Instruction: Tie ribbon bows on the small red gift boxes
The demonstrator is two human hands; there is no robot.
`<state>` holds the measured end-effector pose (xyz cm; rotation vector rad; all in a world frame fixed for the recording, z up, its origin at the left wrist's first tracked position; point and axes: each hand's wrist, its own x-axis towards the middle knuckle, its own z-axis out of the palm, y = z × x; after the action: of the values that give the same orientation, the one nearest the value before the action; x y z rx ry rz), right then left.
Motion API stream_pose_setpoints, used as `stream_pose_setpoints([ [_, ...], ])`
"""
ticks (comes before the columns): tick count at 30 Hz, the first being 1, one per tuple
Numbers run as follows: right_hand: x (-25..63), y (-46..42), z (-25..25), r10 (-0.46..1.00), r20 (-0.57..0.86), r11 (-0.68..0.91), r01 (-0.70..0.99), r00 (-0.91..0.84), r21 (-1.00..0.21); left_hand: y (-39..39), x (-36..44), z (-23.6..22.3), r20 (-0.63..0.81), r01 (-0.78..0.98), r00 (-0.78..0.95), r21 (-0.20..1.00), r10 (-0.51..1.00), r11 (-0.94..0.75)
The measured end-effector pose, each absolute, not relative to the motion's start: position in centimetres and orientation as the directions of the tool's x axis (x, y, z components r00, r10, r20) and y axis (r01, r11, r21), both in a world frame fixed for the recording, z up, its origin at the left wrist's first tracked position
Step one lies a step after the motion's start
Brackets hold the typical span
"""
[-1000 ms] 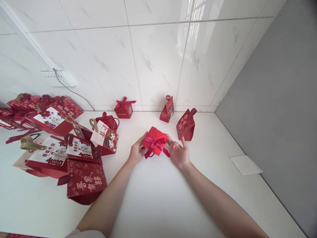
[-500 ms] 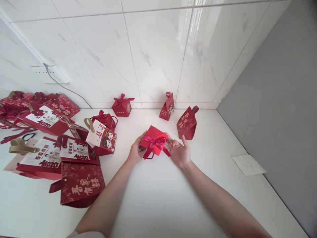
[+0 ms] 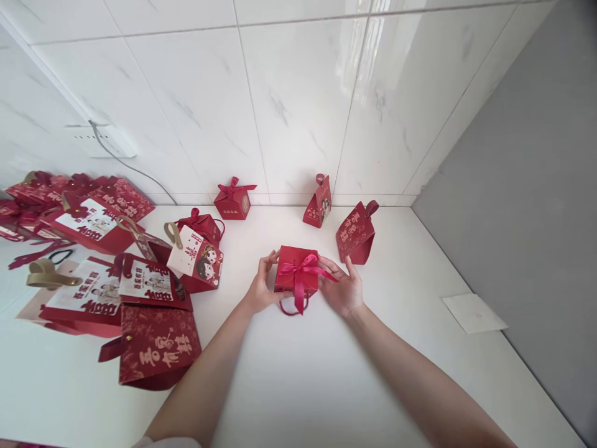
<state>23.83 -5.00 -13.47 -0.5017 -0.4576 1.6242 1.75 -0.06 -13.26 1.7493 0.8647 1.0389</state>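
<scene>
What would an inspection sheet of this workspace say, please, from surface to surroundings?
Surface: white tabletop, bare in front of the hands.
Item in hand: red box with a pink ribbon bow.
Clutter: red packages crowded at left; three red boxes farther back; white sheet at right.
Hands: left hand grips the box's left side; right hand open beside its right.
Cables: grey cable from wall socket.
Surroundings: tiled wall; grey panel.
</scene>
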Motion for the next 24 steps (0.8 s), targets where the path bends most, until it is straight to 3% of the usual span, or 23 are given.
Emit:
stream_pose_setpoints([
  [7,23.5,-5.1,-12.9,0.995,-0.040,-0.093,-0.813,-0.086,-0.575,-0.6,2.1,-12.7,0.149,0.245,0.467,0.925,0.872,-0.289],
  [12,23.7,-5.1,-13.0,0.992,-0.110,-0.115,-0.809,-0.063,-0.577,-0.4,1.1,-11.7,0.173,0.114,0.597,0.948,0.783,-0.296],
  [16,23.2,-5.0,-13.5,0.994,-0.080,0.007,-0.784,0.072,-0.620,-1.1,0.4,-10.6,0.240,0.064,0.415,0.955,0.878,-0.291],
  [20,22.4,-5.3,-13.7,0.990,0.038,0.118,-0.666,0.134,-0.736,-2.3,0.4,-8.4,0.330,0.306,0.337,0.847,0.882,-0.434],
  [24,22.0,-6.3,-13.1,0.982,0.141,0.186,-0.512,0.126,-0.839,-3.0,0.8,-6.6,0.266,0.455,0.417,0.767,0.869,-0.453],
])
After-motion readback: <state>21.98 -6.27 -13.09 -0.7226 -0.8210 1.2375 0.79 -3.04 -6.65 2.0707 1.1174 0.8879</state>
